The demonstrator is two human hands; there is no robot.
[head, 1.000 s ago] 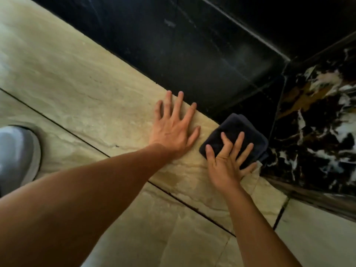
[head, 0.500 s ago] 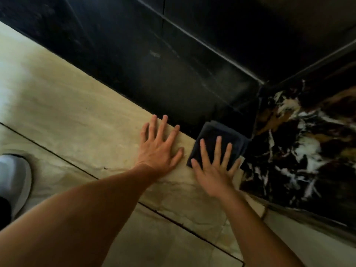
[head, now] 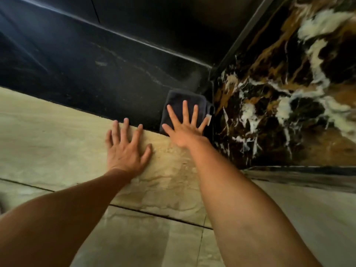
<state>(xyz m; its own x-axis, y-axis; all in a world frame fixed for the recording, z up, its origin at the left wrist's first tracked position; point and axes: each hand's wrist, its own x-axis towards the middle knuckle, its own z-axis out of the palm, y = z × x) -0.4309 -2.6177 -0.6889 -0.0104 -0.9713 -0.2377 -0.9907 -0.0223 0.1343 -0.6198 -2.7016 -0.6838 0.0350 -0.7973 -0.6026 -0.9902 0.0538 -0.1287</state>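
Note:
A folded dark cloth [head: 176, 102] lies flat against the black skirting [head: 96, 74] in the corner. My right hand [head: 185, 126] presses on the cloth with its fingers spread and straight. To its left, my left hand [head: 126, 147] rests flat on the beige marble floor [head: 48, 135], fingers spread, fingertips near the skirting's lower edge. A small pale tag [head: 209, 119] shows at the cloth's right edge.
A black, brown and white veined marble wall [head: 289, 83] stands at the right and meets the black skirting in the corner. Dark joints [head: 158, 214] run across the floor tiles. A dark strip [head: 308, 176] borders the veined wall's base.
My right hand has pushed the cloth off the beige floor and up onto the black skirting, deeper into the corner. The left hand stays flat on the floor. The view has tilted upward.

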